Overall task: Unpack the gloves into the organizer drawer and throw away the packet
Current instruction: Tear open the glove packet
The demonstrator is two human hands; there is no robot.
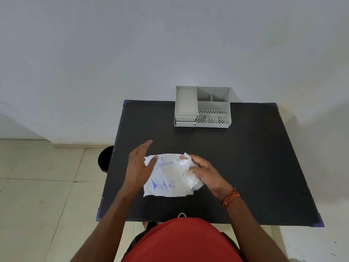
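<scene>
A white glove packet [166, 176] with blue print lies on the black table [245, 157] near its front middle. My left hand [140, 165] rests on the packet's left edge with its fingers stretched out and apart. My right hand [204, 172] grips the crumpled whitish gloves [190, 175] at the packet's torn right end. A grey organizer [203, 106] stands at the back of the table, with two shut drawers [186, 121] at its front left.
A black round bin [104, 158] stands on the tiled floor just left of the table. The wall rises right behind the organizer. My red shirt [181, 241] fills the bottom of the view.
</scene>
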